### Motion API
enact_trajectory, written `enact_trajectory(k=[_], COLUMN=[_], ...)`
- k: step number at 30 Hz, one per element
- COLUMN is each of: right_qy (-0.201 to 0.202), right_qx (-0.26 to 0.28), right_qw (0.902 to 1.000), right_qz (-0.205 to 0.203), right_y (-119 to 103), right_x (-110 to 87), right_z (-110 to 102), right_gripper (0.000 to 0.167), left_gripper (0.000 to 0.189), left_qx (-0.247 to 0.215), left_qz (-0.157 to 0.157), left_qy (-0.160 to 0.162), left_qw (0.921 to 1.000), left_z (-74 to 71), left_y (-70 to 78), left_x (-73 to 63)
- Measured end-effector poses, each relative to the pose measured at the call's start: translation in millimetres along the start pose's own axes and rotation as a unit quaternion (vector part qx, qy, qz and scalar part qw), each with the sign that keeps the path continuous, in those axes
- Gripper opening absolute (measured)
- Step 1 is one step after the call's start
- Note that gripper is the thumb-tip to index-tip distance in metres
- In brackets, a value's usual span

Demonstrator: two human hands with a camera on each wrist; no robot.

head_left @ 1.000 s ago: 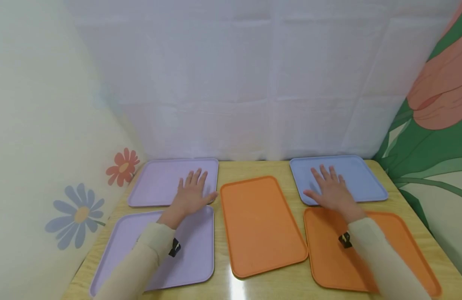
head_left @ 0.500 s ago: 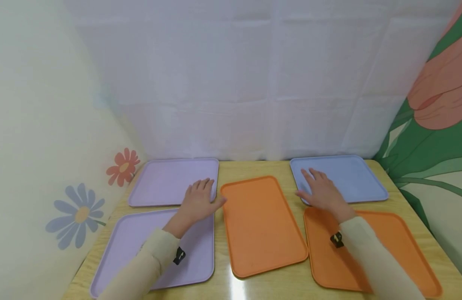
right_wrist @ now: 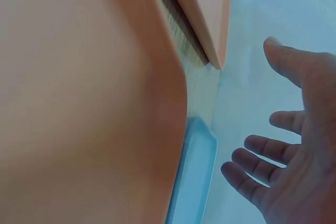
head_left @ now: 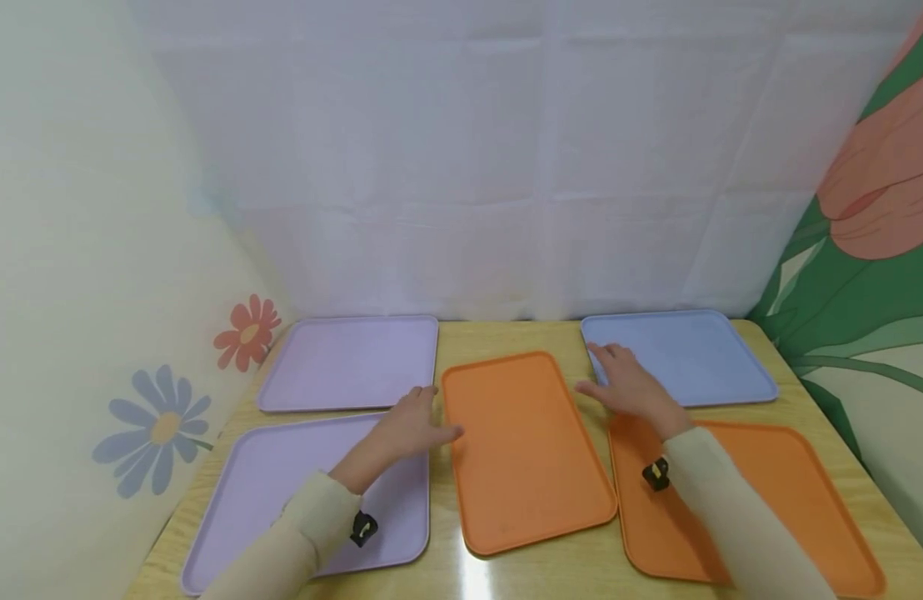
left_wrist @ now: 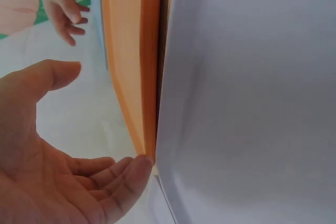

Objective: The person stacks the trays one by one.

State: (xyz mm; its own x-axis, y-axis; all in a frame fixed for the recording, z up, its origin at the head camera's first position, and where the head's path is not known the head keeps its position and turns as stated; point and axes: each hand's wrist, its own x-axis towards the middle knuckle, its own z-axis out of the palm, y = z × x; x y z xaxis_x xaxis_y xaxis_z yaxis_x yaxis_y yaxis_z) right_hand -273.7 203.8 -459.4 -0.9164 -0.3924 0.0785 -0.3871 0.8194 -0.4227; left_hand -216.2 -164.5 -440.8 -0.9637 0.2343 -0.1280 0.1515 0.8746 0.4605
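My left hand (head_left: 411, 423) hovers by the left long edge of the middle orange tray (head_left: 532, 458), thumb over its rim. In the left wrist view the thumb (left_wrist: 63, 73) stands apart from the fingers, whose tips overlap the corner of the orange tray (left_wrist: 126, 51). My right hand (head_left: 628, 387) is above the gap between that tray and the blue tray (head_left: 694, 354). Its fingers (right_wrist: 257, 166) are spread and slightly bent in the right wrist view, holding nothing. Beneath the right forearm lies the right orange tray (head_left: 784, 483).
Two purple trays lie on the left, a back one (head_left: 349, 358) and a front one (head_left: 281, 467) under the left forearm. All trays rest on a wooden table (head_left: 506, 337). A white cloth (head_left: 469, 167) hangs behind; flowered walls flank both sides.
Both hands have moved inward and nearer the body, the left from above the back purple tray and the right from above the blue tray. Their fingers have bent a little. The trays stay put.
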Motion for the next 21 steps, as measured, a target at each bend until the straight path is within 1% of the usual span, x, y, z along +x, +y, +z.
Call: enact_trajectory(k=[3,5,8,14,16,19,21], right_qy=[-0.009,-0.018,-0.034,-0.061,-0.067,-0.074,-0.077], right_qx=[0.012,0.021,0.042,0.079,0.079,0.081,0.08], right_qw=[0.9999,0.9996,0.9985,0.9947,0.9944,0.9938,0.9935], right_qz=[-0.002,0.001,0.006,0.023,0.022,0.023,0.025], right_y=[-2.4,-3.2,-4.1,-9.9,-12.2,-15.1,-16.0], right_x=[4.1,7.2,12.3,19.8,22.0,26.4,29.6], right_z=[1.5,2.7,4.7,6.6,7.4,10.2,13.0], right_gripper=[0.078,0.077,0.074,0.065,0.063,0.061,0.061], left_gripper=[0.092,0.093,0.09,0.078,0.066,0.041,0.032], left_qx=[-0.02,-0.019,-0.024,-0.036,-0.039,-0.039,-0.045], left_qz=[-0.003,-0.003,-0.002,0.002,-0.001,0.001,0.003], left_qy=[-0.018,-0.022,-0.021,-0.02,-0.021,-0.023,-0.027], left_qw=[0.9996,0.9996,0.9995,0.9991,0.999,0.999,0.9986], left_z=[3.5,6.1,9.2,14.5,17.0,21.6,24.7], left_y=[2.2,2.4,3.1,7.0,8.8,10.3,11.5], left_x=[-4.8,-7.0,-10.0,-15.9,-17.2,-18.5,-19.5])
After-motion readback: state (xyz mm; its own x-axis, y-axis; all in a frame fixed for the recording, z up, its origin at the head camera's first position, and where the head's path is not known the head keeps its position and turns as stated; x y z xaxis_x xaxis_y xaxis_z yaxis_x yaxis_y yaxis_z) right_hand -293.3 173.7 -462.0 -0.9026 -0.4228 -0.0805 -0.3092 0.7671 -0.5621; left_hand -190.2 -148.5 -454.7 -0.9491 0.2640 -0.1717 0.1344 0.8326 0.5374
